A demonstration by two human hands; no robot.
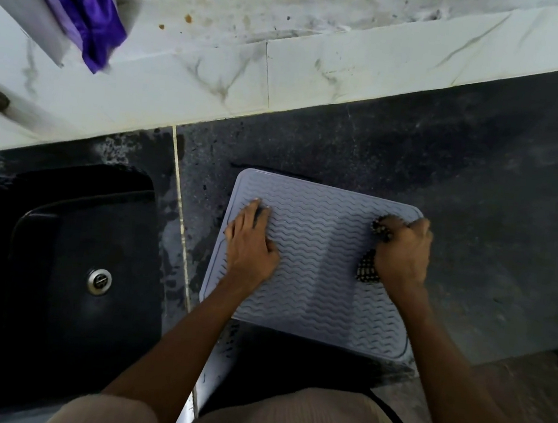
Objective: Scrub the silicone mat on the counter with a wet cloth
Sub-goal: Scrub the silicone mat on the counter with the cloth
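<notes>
Silicone mat (313,266) on dark tabletop (478,198) beside sink, probably floppy, slippery wet: left hand (250,242) presses flat pinning it, right hand (400,251) clenched round cloth (369,272) near right edge.

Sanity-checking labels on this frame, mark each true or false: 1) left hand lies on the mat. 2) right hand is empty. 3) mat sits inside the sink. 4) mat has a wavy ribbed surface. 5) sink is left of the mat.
1) True: the left hand rests on the mat, fingers fairly straight.
2) False: the right hand grips a dark patterned cloth.
3) False: the mat lies on the dark counter, beside the sink.
4) True: wavy ridges run across it.
5) True.
</notes>
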